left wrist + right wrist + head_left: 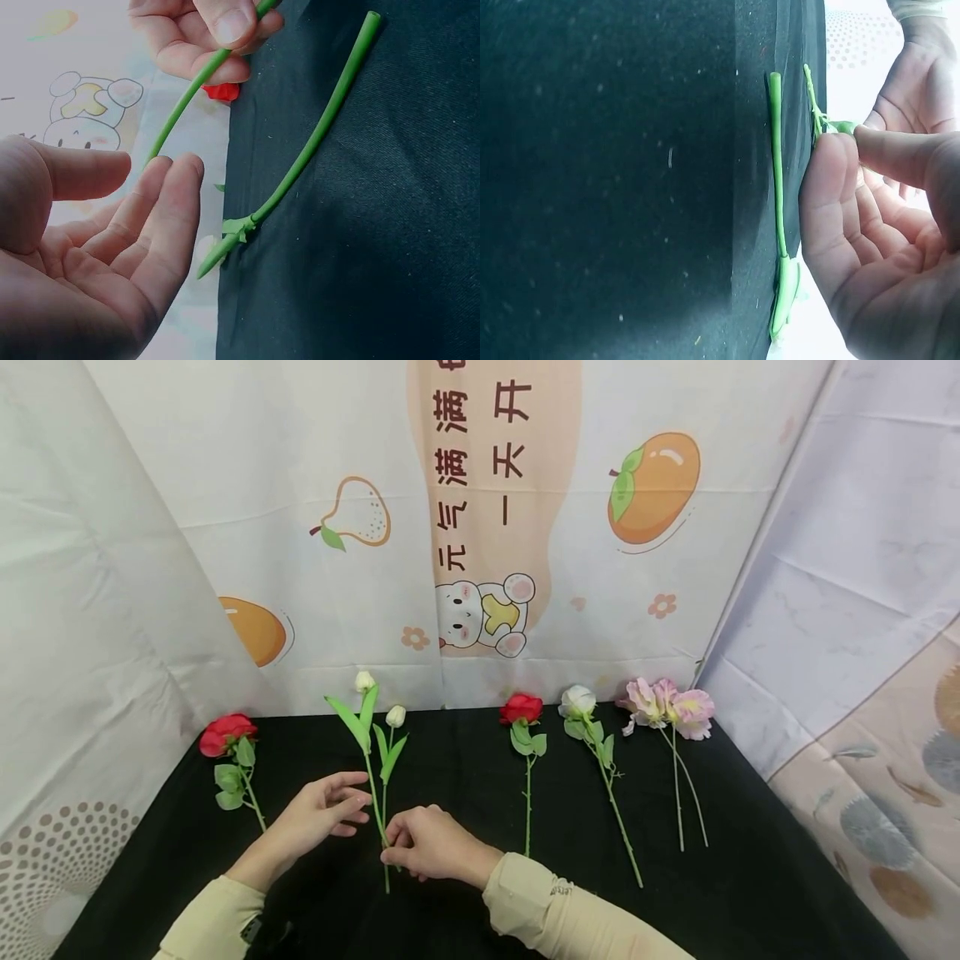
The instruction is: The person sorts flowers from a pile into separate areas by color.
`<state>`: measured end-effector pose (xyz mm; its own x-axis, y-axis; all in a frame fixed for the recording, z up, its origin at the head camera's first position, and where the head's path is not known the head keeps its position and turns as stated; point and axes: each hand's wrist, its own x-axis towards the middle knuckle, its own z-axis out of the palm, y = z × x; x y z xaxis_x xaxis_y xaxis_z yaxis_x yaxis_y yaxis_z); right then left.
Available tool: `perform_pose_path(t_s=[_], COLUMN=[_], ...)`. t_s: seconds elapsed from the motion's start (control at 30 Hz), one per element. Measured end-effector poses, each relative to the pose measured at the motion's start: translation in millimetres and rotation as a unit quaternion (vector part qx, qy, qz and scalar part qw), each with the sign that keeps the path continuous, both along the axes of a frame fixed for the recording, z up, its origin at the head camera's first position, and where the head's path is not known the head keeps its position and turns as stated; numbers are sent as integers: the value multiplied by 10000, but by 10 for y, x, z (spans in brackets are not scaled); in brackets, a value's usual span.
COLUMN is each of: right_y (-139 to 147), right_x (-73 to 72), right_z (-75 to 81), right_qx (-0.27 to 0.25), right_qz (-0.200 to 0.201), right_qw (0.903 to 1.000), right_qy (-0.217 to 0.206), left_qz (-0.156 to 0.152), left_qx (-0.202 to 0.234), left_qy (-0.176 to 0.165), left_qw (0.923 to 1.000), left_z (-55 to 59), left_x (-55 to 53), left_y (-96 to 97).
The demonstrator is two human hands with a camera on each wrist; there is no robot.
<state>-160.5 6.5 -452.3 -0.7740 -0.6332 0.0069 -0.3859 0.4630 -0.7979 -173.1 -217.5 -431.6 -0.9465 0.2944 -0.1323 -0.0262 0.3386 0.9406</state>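
My right hand [435, 845] pinches the lower green stem of a white tulip [364, 682] between thumb and fingertips. In the left wrist view that stem [187, 97] slants down from the right hand [206, 34] and passes behind the left hand's fingertips. My left hand [326, 810] is just left of the stem, its thumb and fingers apart and loosely bent, holding nothing. A second white tulip [396, 717] lies on the black cloth close to the right of the first; its bare stem [776, 165] shows in the right wrist view.
A red rose [228, 735] lies at the far left of the black cloth [465, 760]. To the right lie another red rose [521, 708], a white rose [577, 702] and pink flowers [667, 706] on thin stems. A printed white curtain [300, 435] hangs behind.
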Motion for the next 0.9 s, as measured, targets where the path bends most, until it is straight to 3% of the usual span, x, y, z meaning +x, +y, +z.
perform_pose_path(t_s=[0.53,0.9], right_y=[17,19], right_x=[-29,-14], right_z=[-16,-48], right_qx=[511,464], right_qz=[-105,-524], right_qw=[9986,9972], right_qy=[-6,-269], left_qz=[-178,-291], left_qx=[-430,-767], left_qy=[209,173], left_qw=[9987,9965], left_z=[-126,-221], left_x=[-34,-68], left_y=[14,72])
